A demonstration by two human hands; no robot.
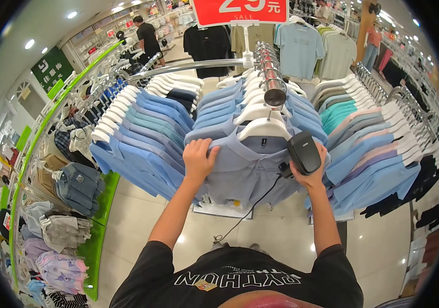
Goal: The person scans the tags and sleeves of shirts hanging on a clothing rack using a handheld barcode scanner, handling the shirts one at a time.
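A grey-blue collared shirt point(240, 159) hangs on a white hanger point(264, 128) at the front end of a chrome rail. My left hand point(199, 158) rests on its shoulder at the left, fingers curled over the fabric. At the opposite shoulder, my right hand point(310, 169) is wrapped round a black handheld device point(304, 153) with a cable point(250, 210) running down from it. The device covers part of that shoulder. More blue shirts point(219, 110) hang close behind.
Racks of blue and teal shirts stand left point(152, 133) and right point(368, 149). A green-edged shelf unit point(107, 205) with clothes lines the far left. A red sale sign point(240, 11) tops the rail. A person in black point(148, 40) stands at the back left.
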